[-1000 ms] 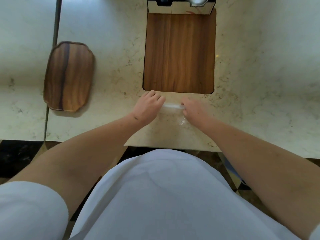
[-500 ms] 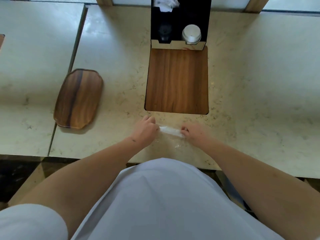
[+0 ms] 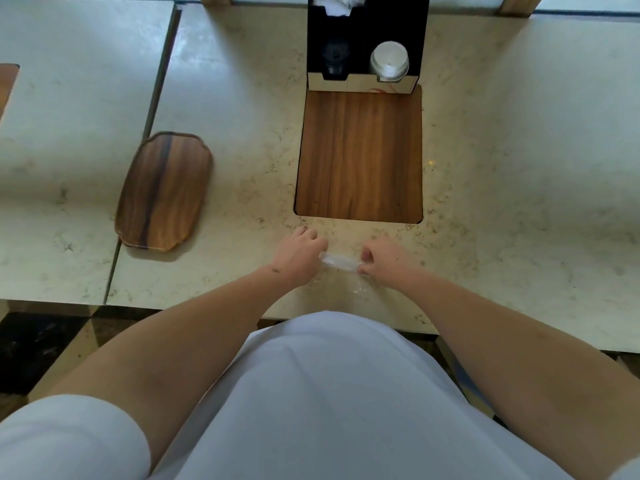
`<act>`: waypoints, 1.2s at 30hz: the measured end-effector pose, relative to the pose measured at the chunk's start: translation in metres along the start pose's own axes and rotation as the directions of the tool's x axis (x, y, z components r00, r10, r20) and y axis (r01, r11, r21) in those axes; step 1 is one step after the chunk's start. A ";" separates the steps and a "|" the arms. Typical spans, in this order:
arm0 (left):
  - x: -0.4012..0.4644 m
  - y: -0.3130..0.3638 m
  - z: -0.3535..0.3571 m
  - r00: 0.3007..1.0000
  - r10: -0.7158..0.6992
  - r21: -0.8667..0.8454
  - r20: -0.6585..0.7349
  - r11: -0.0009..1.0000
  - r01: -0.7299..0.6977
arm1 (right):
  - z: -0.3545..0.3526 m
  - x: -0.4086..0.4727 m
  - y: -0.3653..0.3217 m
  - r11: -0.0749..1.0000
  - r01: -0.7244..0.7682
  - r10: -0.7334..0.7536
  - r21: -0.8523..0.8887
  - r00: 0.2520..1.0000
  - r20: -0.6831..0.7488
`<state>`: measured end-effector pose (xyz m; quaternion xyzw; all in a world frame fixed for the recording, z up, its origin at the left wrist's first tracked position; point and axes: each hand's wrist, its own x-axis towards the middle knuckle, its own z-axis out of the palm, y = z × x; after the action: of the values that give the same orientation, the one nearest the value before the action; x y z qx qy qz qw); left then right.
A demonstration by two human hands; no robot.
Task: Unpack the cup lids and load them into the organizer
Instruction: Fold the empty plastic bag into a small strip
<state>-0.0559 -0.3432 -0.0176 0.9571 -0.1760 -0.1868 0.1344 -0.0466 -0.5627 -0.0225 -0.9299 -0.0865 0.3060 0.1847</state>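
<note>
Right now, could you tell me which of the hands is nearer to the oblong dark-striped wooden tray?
The left hand. It lies just right of the oblong dark-striped wooden tray, while the right hand sits farther right, past the clear plastic packet both hands grip.

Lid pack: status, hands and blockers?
Left hand and right hand both grip lid pack. Still wrapped, over counter. Organizer path clear.

The person wears a plain white short-sleeved top [image 3: 332, 403] of smooth fabric, without print or buttons in view, which fills the lower middle of the view. Its white left sleeve [image 3: 65, 441] ends above the elbow with a rounded hem. Both forearms are bare, with no watch, ring or bracelet. A small dark mark [image 3: 276, 270] sits on the left wrist.
</note>
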 end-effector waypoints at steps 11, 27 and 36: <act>-0.013 -0.009 -0.002 0.984 0.175 0.066 -0.025 0.983 -0.173 | 0.000 -0.014 0.004 0.933 0.280 -0.300 -0.226 0.952 -0.062; -0.048 -0.024 0.019 0.947 0.277 0.036 -0.161 0.961 -0.275 | 0.032 -0.039 0.016 0.968 0.226 -0.234 -0.106 0.970 -0.071; -0.031 -0.011 0.017 0.993 0.115 -0.064 0.022 0.992 -0.113 | 0.031 -0.027 0.006 0.985 0.150 -0.160 -0.084 0.979 -0.124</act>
<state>-0.0867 -0.3239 -0.0263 0.9384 -0.2261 -0.1962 0.1724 -0.0867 -0.5668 -0.0339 -0.9446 -0.1578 0.2259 0.1784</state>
